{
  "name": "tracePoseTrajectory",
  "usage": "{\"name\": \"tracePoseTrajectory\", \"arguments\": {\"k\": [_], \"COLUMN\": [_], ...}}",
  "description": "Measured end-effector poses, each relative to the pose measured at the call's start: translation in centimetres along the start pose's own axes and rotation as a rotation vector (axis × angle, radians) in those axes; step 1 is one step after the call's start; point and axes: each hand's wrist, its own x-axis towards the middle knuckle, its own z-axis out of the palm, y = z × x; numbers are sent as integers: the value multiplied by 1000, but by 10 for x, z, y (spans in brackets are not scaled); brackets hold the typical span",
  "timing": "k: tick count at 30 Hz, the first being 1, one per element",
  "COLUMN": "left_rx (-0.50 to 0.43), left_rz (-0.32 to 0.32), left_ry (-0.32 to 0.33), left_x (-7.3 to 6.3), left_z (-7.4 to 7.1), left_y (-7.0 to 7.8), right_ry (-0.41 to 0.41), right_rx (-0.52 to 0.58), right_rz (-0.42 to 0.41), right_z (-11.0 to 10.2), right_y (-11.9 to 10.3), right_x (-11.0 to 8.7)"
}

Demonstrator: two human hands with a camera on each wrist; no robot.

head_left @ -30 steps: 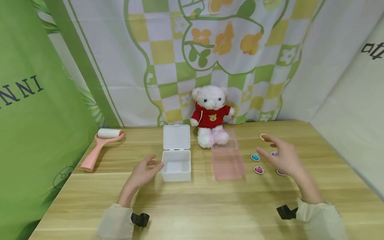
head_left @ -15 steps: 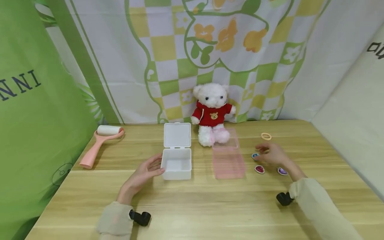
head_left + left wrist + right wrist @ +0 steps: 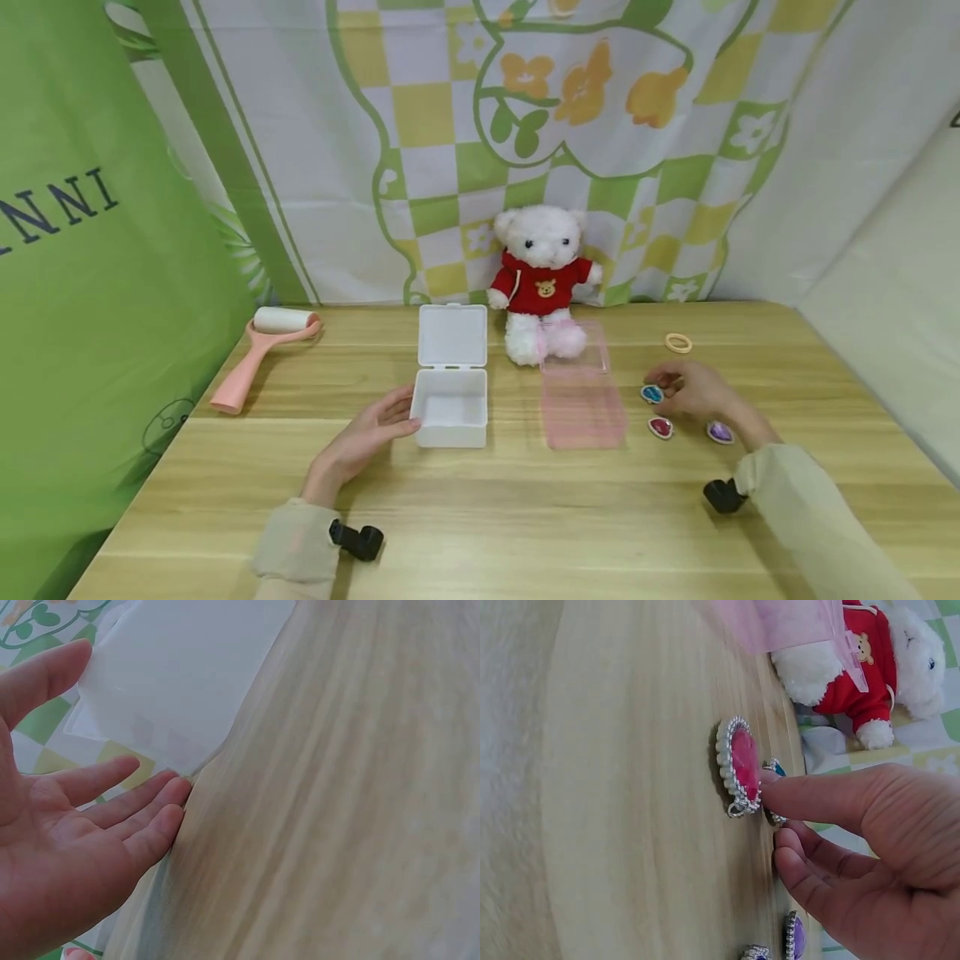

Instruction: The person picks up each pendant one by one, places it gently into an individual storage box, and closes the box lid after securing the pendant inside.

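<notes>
The white flip-lid box [image 3: 450, 408] stands with its lid up and nothing visible inside. My left hand [image 3: 372, 433] is at its left side, thumb at the front edge, fingers spread and nearly straight in the left wrist view. At the right, my right hand [image 3: 697, 390] has its thumb and bent fingers around the blue gem charm [image 3: 652, 394], low over the table. In the right wrist view the thumb partly covers that charm. A red heart-shaped gem charm [image 3: 661, 428], edged in silver beads with a small loop, lies just in front. A purple gem charm [image 3: 720, 432] lies nearer the wrist.
A clear pink box [image 3: 583, 412] with raised lid stands right of the white one. Behind it sits a white teddy bear [image 3: 543, 283] in red. A yellowish ring [image 3: 678, 342] lies beyond my right hand; a pink lint roller [image 3: 258, 358] lies far left.
My right hand has come down from beside the yellowish ring to the blue gem charm, its fingers closing in around it. My left hand has edged up against the white box.
</notes>
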Motion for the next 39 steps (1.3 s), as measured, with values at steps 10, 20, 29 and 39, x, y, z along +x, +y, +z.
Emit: {"name": "tracePoseTrajectory", "arguments": {"k": [10,20,29,39], "left_rx": [-2,-6,-4,1], "left_rz": [-2,-8,-9,-16], "left_ry": [5,-15,-12,0], "left_x": [-7,-1,1,-2], "left_z": [-5,-2,-1,0], "left_y": [-1,-1,0,3], "right_ry": [9,53,79,-41], "right_rx": [-92,-142,-9,349], "right_rz": [-22,62,73,52], "right_z": [0,-3,-12,-7], "right_y": [-5,-5,-40,-97], "right_x": [8,3,-1,2]}}
